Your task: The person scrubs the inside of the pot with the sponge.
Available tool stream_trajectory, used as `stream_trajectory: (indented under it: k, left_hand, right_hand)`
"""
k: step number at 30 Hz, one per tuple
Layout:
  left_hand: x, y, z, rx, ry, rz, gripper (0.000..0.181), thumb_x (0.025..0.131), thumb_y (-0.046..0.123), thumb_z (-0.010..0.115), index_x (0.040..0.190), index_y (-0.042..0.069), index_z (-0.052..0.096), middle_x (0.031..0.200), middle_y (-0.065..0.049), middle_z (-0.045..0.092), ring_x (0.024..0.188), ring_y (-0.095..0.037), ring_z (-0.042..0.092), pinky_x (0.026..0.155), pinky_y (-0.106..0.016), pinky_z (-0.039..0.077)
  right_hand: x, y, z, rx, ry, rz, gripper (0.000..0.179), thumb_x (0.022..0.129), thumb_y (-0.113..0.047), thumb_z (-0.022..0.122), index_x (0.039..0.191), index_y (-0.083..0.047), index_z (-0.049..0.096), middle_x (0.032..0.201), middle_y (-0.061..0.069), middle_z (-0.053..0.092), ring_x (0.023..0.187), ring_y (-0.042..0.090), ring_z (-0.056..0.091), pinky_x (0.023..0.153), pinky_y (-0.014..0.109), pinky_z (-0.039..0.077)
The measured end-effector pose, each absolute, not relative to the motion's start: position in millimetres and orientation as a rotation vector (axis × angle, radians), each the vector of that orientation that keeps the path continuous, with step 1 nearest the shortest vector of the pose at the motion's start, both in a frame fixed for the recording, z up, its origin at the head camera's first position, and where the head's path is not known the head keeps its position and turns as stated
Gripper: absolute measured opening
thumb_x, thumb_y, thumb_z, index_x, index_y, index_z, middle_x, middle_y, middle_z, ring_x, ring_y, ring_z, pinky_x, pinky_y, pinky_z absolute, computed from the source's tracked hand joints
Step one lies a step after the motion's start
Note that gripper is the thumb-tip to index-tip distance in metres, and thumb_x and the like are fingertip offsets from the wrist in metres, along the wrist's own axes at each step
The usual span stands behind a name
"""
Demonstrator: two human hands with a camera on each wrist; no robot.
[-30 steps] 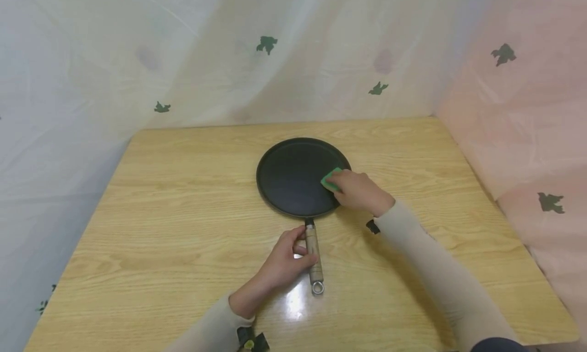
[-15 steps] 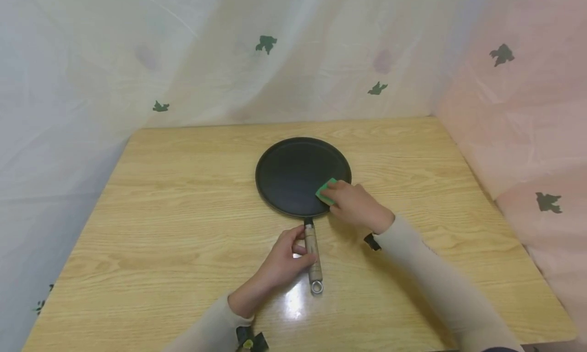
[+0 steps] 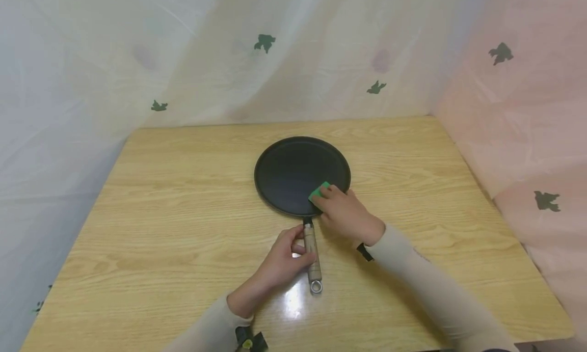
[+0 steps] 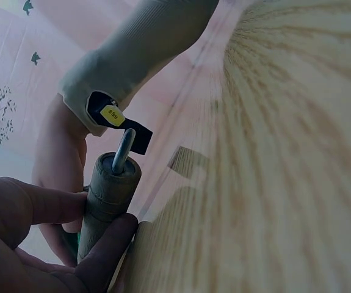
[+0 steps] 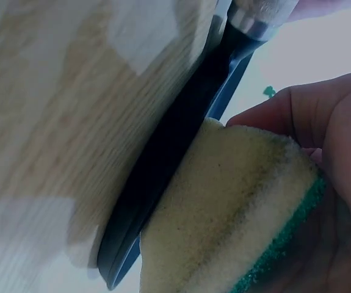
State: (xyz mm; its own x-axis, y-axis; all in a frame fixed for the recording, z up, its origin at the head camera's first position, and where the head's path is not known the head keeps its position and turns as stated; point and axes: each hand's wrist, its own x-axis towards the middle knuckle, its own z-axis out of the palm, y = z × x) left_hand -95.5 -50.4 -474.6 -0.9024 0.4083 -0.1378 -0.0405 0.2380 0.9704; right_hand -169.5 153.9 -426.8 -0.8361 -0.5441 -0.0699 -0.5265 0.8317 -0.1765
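A round black flat pan (image 3: pixel 293 168) lies on the wooden table, its wooden handle (image 3: pixel 310 245) pointing toward me with a metal ring at the end. My left hand (image 3: pixel 286 258) grips that handle from the left, thumb and fingers on either side, as the left wrist view also shows around the handle (image 4: pixel 110 195). In my right hand (image 3: pixel 346 212) is a sponge (image 3: pixel 319 191), pinched and held at the pan's near right part. The right wrist view shows the sponge's yellow foam (image 5: pixel 224 189) by the pan's rim (image 5: pixel 157 159), with its green scouring side toward the palm.
The wooden table (image 3: pixel 160 214) stretches out on both sides of the pan. A pale curtain (image 3: pixel 206 51) with dark bird shapes hangs along its back, and a pinkish one (image 3: pixel 527 112) stands at the right. Dark wrist straps (image 3: pixel 249 339) sit at both sleeves.
My right hand has moved the sponge toward me and to the left across the pan, from its right side to near the handle joint. The left hand keeps its grip on the handle.
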Motion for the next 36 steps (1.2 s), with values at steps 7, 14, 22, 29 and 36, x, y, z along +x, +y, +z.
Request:
stream_trajectory:
  k: [7,14,22,29,36]
  left_hand:
    - [-96,-50,-474,0.330,2.143,1.717,0.076,0.093,0.007,0.076,0.154,-0.015,0.037,0.140,-0.028,0.048,0.102,-0.028,0.068,0.081,-0.026,0.057]
    - [-98,-51,-474,0.342,2.143,1.714,0.075,0.093,0.006,0.076,0.153,-0.016,0.036,0.140,-0.029,0.047,0.103,-0.030,0.069,0.081,-0.025,0.057]
    - [-98,-49,-475,0.361,2.131,1.729,0.073,0.093,0.004,0.074,0.153,-0.016,0.037,0.139,-0.029,0.047,0.104,-0.034,0.070,0.081,-0.025,0.059]
    - [-98,-50,-476,0.374,2.132,1.728,0.072,0.094,0.004,0.074,0.152,-0.016,0.038,0.137,-0.028,0.047,0.104,-0.035,0.070,0.082,-0.027,0.059]
    - [-98,-51,-477,0.381,2.147,1.728,0.073,0.092,0.002,0.074,0.152,-0.017,0.037,0.135,-0.029,0.048,0.103,-0.036,0.070,0.081,-0.025,0.058]
  right_hand:
    - [-168,148,-427,-0.911,2.864,-0.282,0.048,0.099,-0.008,0.057,0.146,-0.005,0.061,0.154,0.026,0.050,0.143,0.047,0.046,0.099,0.072,0.047]
    - [-171,137,-426,-0.972,2.834,-0.284,0.047,0.100,-0.009,0.058,0.147,-0.006,0.061,0.155,0.024,0.051,0.143,0.044,0.047,0.097,0.068,0.050]
    - [-183,120,-426,-0.997,2.774,-0.291,0.047,0.105,-0.012,0.054,0.151,-0.007,0.057,0.158,0.022,0.047,0.147,0.043,0.041,0.104,0.068,0.046]
    - [-197,107,-425,-0.985,2.738,-0.278,0.047,0.107,-0.014,0.052,0.153,-0.007,0.055,0.161,0.021,0.045,0.149,0.043,0.039,0.108,0.069,0.043]
    - [-212,99,-425,-0.964,2.703,-0.280,0.048,0.108,-0.014,0.048,0.155,-0.008,0.052,0.162,0.021,0.042,0.149,0.041,0.039,0.109,0.068,0.042]
